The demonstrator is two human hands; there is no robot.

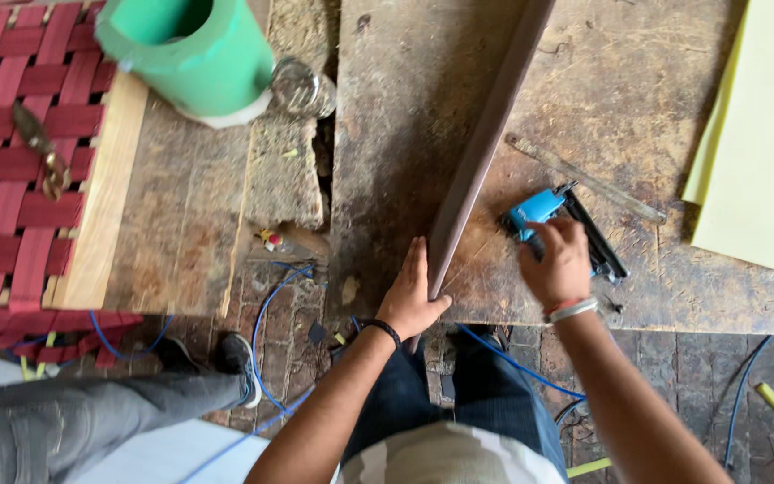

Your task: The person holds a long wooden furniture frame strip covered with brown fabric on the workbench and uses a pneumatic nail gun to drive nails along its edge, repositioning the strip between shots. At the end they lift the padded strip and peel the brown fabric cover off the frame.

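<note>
The person's left hand (412, 300) lies flat, fingers stretched open, against the near end of a long brown strip (485, 143) on the worn wooden table (387, 134), pinning it rather than gripping it. The right hand (559, 264) has its fingers curled shut around a blue staple gun (548, 220) just right of the strip. Judging from this, the strip would do best held steady under firm palm pressure, with the gun's nose square to the work and clear of the left fingers. The strip's long axis runs from the near table edge up and away to the far right. Far left stand a green roll (185, 54) and a red webbed frame (11, 152).
</note>
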